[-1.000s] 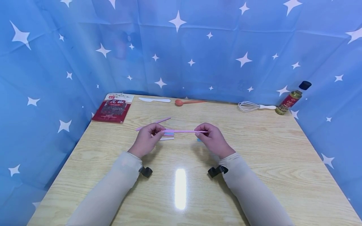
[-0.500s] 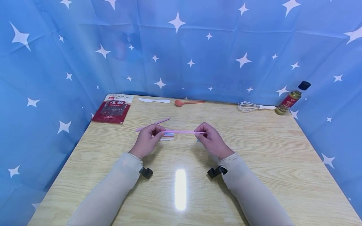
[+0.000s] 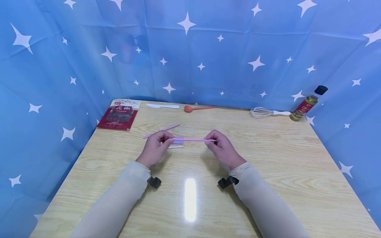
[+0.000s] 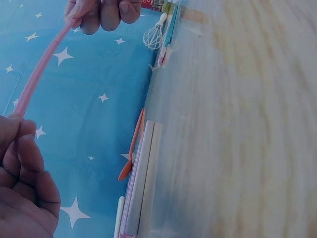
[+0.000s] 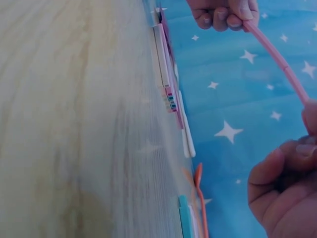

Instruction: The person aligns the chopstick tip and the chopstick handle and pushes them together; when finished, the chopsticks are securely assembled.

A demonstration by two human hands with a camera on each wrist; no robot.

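Observation:
A thin pink stick (image 3: 191, 139) spans both hands above the middle of the table. My left hand (image 3: 154, 147) pinches one end between thumb and fingers. The other end is pinched the same way by my right hand (image 3: 221, 148). A seam line crosses the pink stick (image 5: 286, 68) about midway in the right wrist view. Below and behind the left hand lies a group of pink, blue and white sticks (image 3: 178, 142), partly hidden by that hand. Another pink stick (image 3: 172, 126) lies slanted behind it. A teal stick (image 4: 172, 25) lies near the right hand, mostly hidden in the head view.
Along the table's back edge lie a red spice packet (image 3: 118, 115), a white knife (image 3: 163, 105), an orange spoon (image 3: 190, 108) and a whisk (image 3: 263, 112). An oil bottle (image 3: 304, 106) stands at the back right corner. A blue starred curtain (image 3: 208, 46) hangs behind the wooden table (image 3: 268, 148).

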